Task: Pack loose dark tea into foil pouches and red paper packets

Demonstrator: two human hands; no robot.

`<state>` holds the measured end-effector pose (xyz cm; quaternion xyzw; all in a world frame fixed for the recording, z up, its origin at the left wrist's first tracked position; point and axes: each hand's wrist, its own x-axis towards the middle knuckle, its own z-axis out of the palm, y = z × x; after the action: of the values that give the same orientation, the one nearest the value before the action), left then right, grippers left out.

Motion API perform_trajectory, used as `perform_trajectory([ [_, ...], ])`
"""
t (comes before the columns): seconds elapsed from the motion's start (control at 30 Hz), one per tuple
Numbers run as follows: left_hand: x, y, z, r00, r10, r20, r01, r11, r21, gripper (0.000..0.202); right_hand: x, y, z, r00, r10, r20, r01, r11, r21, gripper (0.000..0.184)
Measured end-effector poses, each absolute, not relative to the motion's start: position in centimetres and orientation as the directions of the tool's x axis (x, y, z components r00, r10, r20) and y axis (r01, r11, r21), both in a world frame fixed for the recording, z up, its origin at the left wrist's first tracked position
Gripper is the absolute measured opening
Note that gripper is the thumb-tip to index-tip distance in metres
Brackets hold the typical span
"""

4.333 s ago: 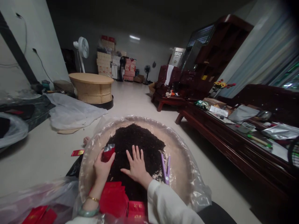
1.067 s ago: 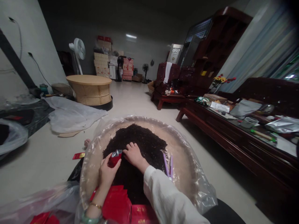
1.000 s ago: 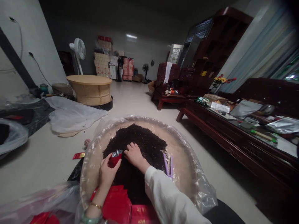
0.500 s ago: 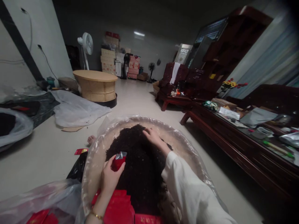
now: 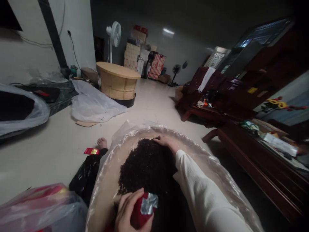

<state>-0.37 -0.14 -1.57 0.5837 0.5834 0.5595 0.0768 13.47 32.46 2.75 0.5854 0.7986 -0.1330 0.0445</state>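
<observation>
My left hand (image 5: 127, 211) is closed around a small red packet (image 5: 140, 213), low in the view over the near part of the basin. The packet's silver foil mouth faces up and right. My right hand (image 5: 164, 140) reaches to the far edge of a heap of dark, loose, dried leaf-like material (image 5: 147, 164), perhaps tea. Its visible fingers stretch out against the heap, and their tips are partly hidden. The heap lies in a wide round basin lined with clear plastic (image 5: 212, 164).
A clear bag with red packets (image 5: 45, 206) lies at lower left, near a bare foot (image 5: 102, 142) and a flat red packet (image 5: 91, 151) on the floor. A dark wooden table (image 5: 248, 164) runs along the right. A round bamboo-coloured stand (image 5: 118, 80) stands ahead.
My left hand has come nearer and lower with the red packet. My right hand has moved slightly to the far edge of the heap. The view has turned left and tilted.
</observation>
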Motion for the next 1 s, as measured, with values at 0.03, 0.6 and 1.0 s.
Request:
perform_trajectory([
  [0.03, -0.1, -0.2, -1.6, -0.338, 0.76, 0.555, 0.575, -0.3, 0.761, 0.045, 12.4, 32.6, 2.4, -0.314, 0.914, -0.256, 0.948, 0.285, -0.143, 0.066],
  [0.6, -0.5, 0.0, 0.0, -0.337, 0.743, 0.579, 0.594, -0.309, 0.742, 0.037, 6.3, 15.5, 2.3, -0.941, 0.188, -0.282, 0.177, 0.982, 0.064, 0.029],
  [1.0, -0.2, 0.9, -0.7, -0.408, 0.746, 0.527, 0.59, -0.225, 0.776, 0.037, 22.2, 8.4, 4.9, -0.794, 0.607, 0.003, 0.607, 0.794, -0.02, 0.04],
])
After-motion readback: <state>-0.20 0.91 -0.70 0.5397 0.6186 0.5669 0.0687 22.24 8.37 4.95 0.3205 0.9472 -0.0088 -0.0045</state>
